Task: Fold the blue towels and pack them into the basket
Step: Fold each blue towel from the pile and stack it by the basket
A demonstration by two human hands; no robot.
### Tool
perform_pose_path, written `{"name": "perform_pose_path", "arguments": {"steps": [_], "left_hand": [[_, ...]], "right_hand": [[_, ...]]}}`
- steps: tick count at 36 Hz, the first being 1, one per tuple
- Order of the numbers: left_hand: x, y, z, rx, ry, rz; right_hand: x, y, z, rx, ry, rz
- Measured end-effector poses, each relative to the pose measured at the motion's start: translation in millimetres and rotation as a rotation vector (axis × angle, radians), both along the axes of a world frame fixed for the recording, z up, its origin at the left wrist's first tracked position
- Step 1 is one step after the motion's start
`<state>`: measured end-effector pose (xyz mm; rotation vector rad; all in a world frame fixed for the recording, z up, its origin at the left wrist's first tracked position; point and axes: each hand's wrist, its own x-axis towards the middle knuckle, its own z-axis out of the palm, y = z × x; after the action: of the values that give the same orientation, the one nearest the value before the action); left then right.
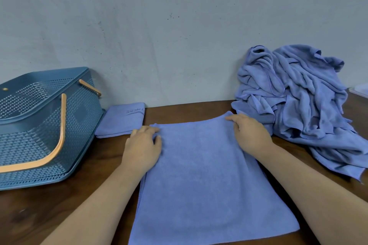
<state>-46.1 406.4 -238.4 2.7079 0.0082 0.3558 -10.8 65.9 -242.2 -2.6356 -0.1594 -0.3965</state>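
So there's one flat towel [207, 175] spread out on a dark wood-grain desk [59, 211]: a soft, fuzzy microfibre-looking blue rectangle, mostly smooth, its near edge hanging toward the camera. Both hands are on its far edge. The left hand [142, 145] has its fingers curled over the far-left corner with the thumb pressed on top, pinching the cloth. The right hand [251, 133] grips the far-right corner the same way, lifting that corner into a small peak.

Left of that towel sits the basket [83, 117], teal plastic with a perforated, woven-style pattern on its walls and two slim tan handles [61, 121] folded down. Between the basket and the towel's far-left corner lies a small folded towel [121, 121], a neat square with lettering on it, touching the basket's base. To the right of the spread towel a pile of towels [298, 93] is heaped up, all wrinkles and loose hems, leaning against a scuffed grey wall [159, 36].
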Motion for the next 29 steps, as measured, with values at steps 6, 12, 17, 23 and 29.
{"name": "perform_pose_path", "arguments": {"steps": [6,12,17,23,29], "left_hand": [[-0.5,0.2,0.8,0.011,0.010,-0.008],[-0.6,-0.5,9.6,-0.020,0.029,0.027],[-2.6,-7.0,7.3,0.130,0.117,0.033],[0.7,-4.5,4.5,0.168,0.134,0.024],[-0.1,-5.1,5.4,0.149,0.156,0.028]], "right_hand": [[3.7,-0.8,-7.3,-0.109,0.013,0.037],[4.7,0.3,-9.4,-0.129,0.017,0.019],[6.0,-0.4,-8.3,-0.149,0.031,0.022],[5.6,3.8,5.3,-0.130,-0.014,-0.038],[5.5,3.7,0.4,-0.253,0.138,-0.046]]}}
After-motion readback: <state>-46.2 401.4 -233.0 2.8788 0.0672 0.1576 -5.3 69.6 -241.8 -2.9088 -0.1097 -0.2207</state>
